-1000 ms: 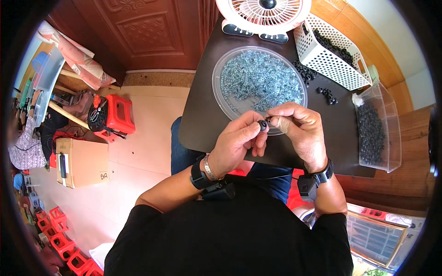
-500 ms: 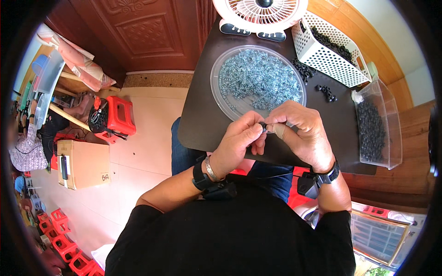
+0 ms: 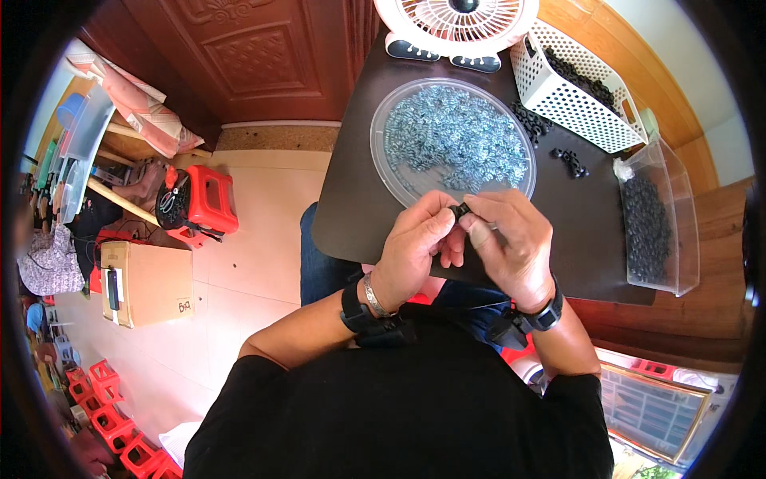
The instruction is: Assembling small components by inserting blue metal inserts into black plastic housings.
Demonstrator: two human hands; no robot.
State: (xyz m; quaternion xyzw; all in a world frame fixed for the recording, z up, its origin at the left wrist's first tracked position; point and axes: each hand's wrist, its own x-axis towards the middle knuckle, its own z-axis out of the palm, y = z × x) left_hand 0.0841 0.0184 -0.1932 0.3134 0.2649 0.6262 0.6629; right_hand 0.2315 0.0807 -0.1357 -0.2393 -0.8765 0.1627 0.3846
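My left hand point(image 3: 415, 243) pinches a small black part point(image 3: 459, 211) between thumb and forefinger, above the near rim of a round clear tray point(image 3: 391, 180). The fingertips of my right hand point(image 3: 512, 243) are closed on the same part from the right. Fingers cover most of it, so its exact kind does not show. Spread over the tray are many small shiny bluish pieces point(image 3: 455, 132), too fine to name surely. Right of the tray, a short cluster of black parts point(image 3: 570, 163) lies on the dark table point(image 3: 343, 215).
A white perforated basket point(image 3: 570, 92) and a clear bin point(image 3: 678, 231) hold black parts along the right. A white fan point(image 3: 463, 28) stands at the back. Leftward on the floor are a red stool point(image 3: 211, 199) and a cardboard box point(image 3: 152, 283); another person sits at far left.
My right hand has turned and its wrist has moved inward and slightly down. The black part stays between both hands' fingertips, now showing more of its length.
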